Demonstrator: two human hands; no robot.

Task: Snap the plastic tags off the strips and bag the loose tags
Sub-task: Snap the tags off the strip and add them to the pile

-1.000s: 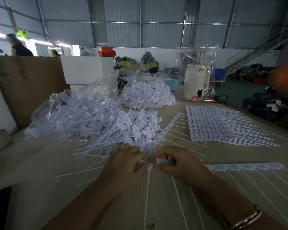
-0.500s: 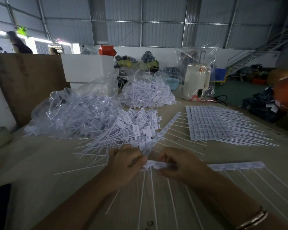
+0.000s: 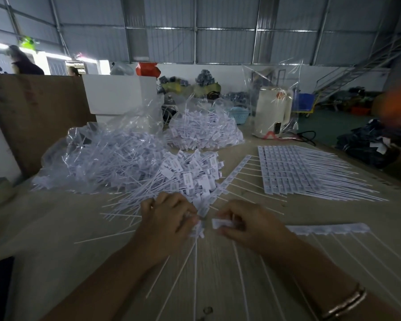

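Low on the bench (image 3: 56, 228), I see my right hand (image 3: 248, 224) pinching the strip's (image 3: 326, 228) end, its long axis running rightward; my left hand (image 3: 167, 218), just beside, grips a snapped-off tag (image 3: 198, 230), loose tags (image 3: 190, 177) piled beyond.

Dim warehouse, corrugated metal walls (image 3: 218, 31)

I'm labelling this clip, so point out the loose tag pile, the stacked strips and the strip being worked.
loose tag pile (image 3: 190, 177), head view, pile middle.
stacked strips (image 3: 287, 172), head view, tag heads.
worked strip (image 3: 329, 228), head view, its bare right stretch.
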